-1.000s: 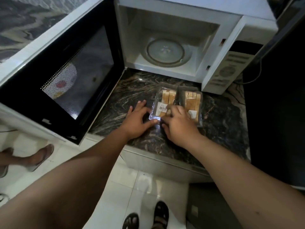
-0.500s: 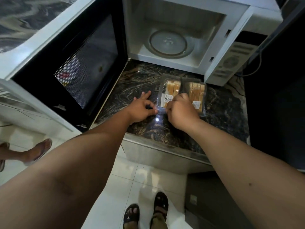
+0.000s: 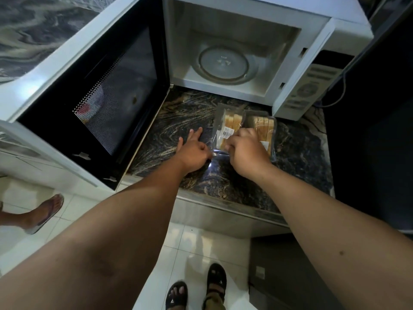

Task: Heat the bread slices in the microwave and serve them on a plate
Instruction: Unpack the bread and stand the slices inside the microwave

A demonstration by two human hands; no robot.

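Two clear plastic packs of bread slices lie side by side on the dark marble counter (image 3: 178, 121) in front of the white microwave (image 3: 317, 41). My left hand (image 3: 193, 151) pinches the near corner of the left bread pack (image 3: 228, 128), two fingers stretched out over the counter. My right hand (image 3: 247, 151) grips the same pack's near edge and partly covers the right bread pack (image 3: 266, 128). The microwave door (image 3: 107, 95) is swung wide open to the left. Inside, the glass turntable (image 3: 223, 62) is bare. No plate is in view.
The microwave's control panel (image 3: 310, 88) faces front right, a cable (image 3: 339, 90) hanging beside it. A dark cabinet (image 3: 368, 153) stands to the right. Another person's sandalled foot (image 3: 44, 213) is on the tiled floor at left; my own sandalled feet (image 3: 196, 289) are below.
My left hand went from lying flat beside the pack to pinching its near corner. My right hand closed on the pack's near edge. The view shifted slightly closer.
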